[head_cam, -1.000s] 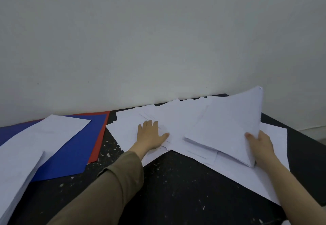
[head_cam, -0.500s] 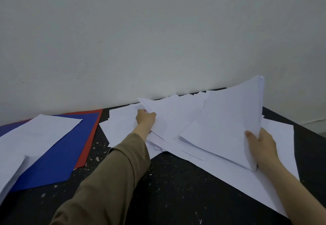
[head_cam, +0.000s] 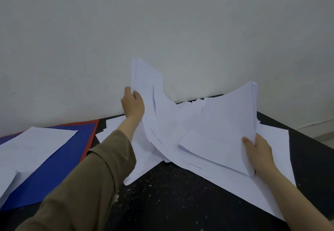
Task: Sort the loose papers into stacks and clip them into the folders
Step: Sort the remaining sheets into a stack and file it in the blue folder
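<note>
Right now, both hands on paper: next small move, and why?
Probably carry the sheets in the left hand across onto the stack in the right hand. The left grips a few sheets lifted upright off the loose pile; the right holds a gathered stack tilted up at its corner. Merging them builds one stack, but more loose paper lies beneath.

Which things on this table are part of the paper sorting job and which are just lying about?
Part of the job:
- lifted sheets, in the left hand
- gathered stack, in the right hand
- loose papers
- blue folder
- red folder

Just there:
- black table
- wall
</note>
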